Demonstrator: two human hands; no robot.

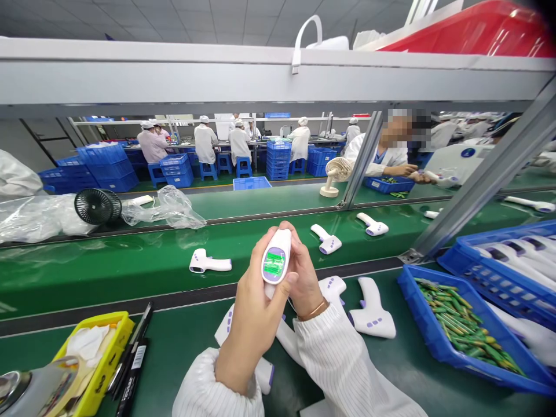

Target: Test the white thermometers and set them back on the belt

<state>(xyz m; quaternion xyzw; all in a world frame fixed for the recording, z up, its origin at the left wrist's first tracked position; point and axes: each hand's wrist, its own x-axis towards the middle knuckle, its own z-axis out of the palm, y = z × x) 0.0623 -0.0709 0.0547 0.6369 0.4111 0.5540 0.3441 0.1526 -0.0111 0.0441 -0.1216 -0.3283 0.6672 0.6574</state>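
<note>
A white infrared thermometer [277, 258] with a lit green screen is held upright in front of me, over the near bench edge. My left hand [254, 307] grips its handle from below, thumb beside the screen. My right hand [304, 275] wraps its far side, with a bracelet at the wrist. Several more white thermometers [372, 310] lie on the green bench right under my hands. Others [209, 262] sit on the green conveyor belt [130, 260] beyond.
A blue bin of green parts [460, 324] and a blue tray of thermometers [512, 260] stand at right. A yellow bin [108, 347] and black markers [132, 359] lie at left. Small fans [98, 205] and plastic bags sit behind the belt. A person works opposite at right.
</note>
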